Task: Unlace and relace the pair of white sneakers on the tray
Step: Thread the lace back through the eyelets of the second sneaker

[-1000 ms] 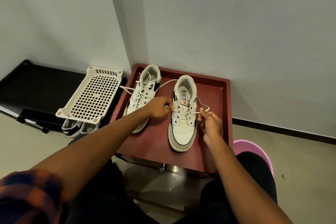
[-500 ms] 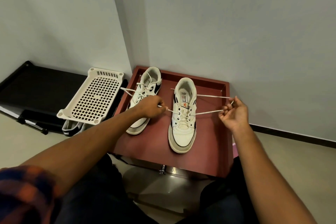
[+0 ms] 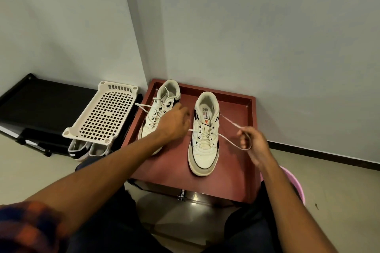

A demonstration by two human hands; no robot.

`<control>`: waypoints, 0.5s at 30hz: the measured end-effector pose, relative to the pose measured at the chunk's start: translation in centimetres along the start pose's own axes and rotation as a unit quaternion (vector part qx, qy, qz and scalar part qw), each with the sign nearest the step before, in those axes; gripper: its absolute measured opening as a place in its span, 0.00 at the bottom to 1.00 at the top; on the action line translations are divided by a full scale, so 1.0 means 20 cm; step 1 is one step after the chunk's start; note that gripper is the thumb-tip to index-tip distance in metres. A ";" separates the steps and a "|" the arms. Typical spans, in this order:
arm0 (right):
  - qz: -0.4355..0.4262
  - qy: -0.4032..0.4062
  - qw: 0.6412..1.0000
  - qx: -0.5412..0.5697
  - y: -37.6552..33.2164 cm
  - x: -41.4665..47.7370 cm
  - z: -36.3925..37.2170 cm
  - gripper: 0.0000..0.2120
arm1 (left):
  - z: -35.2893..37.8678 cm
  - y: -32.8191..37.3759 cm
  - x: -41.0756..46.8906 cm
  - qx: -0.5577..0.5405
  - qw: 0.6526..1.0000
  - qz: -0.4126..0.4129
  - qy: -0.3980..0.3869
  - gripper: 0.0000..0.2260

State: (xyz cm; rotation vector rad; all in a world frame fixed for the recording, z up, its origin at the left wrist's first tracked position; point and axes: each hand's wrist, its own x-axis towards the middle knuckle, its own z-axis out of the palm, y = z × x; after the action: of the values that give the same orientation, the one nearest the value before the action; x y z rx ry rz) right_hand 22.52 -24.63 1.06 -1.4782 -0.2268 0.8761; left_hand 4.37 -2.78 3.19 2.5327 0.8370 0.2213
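Found left sneaker [image 3: 153,118] and right sneaker [image 3: 203,150] on red tray [image 3: 174,166], 12 o'clock. Noted right hand [image 3: 254,144] curled, pinching lace loop [image 3: 230,141] at that sneaker's 3 o'clock. Logged left hand [image 3: 172,123] between shoes; could not tell grip

A shallow dark-red rectangular tray [image 3: 236,97] carried a pair of white low-top sneakers with black side trim, both upright, toes toward its near edge. The left sneaker [image 3: 165,96] sat by the far-left corner, its loose laces [image 3: 144,107] spilling over the left edge. The right sneaker [image 3: 204,147] stood mid-tray, its white lace [image 3: 228,140] threaded through the eyelets, one end looping out, raised, toward the right edge.
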 end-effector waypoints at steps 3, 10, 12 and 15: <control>0.006 -0.093 0.991 -0.095 0.04 -0.11 0.11 0.16 | 0.07 0.18 -0.05 -0.145 0.987 0.005 -0.072 0.10; 0.023 -0.251 0.947 -0.202 0.11 -0.20 0.26 0.16 | 0.24 0.43 -0.03 -0.381 0.889 -0.194 -0.163 0.19; 0.028 -0.272 0.938 -0.213 0.14 -0.19 0.25 0.14 | 0.26 0.44 -0.01 -0.318 0.909 -0.191 -0.187 0.16; 0.040 -0.269 0.934 -0.234 0.16 -0.17 0.22 0.10 | 0.27 0.42 -0.02 -0.178 0.956 -0.149 -0.182 0.11</control>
State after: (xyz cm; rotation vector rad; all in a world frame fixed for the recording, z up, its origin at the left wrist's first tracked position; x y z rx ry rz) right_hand 16.29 -23.87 -0.04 -1.6589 -0.8346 1.3508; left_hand 10.10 -11.06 2.42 1.9973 0.9179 -0.1753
